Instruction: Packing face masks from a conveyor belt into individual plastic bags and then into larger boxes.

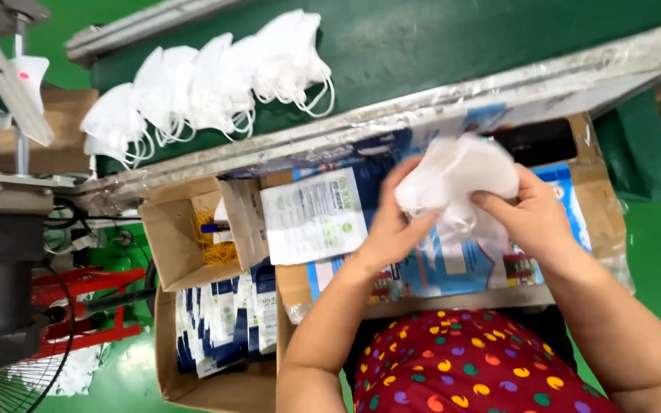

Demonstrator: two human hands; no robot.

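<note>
My left hand (392,226) and my right hand (525,214) both grip a small stack of white folded face masks (457,180), held just above a cardboard work surface (598,206) covered with blue and white printed packaging. A white printed pouch (314,216) lies flat just left of my left hand. A row of several white masks with ear loops (208,84) sits on the green conveyor belt (422,46) beyond the metal rail.
An open cardboard box (181,229) holds yellow strips. Below it, a larger box (223,321) is packed with blue and white pouches. Grey machinery (1,229) and a red frame (93,306) stand at the left. A fan guard (1,394) shows at the bottom left.
</note>
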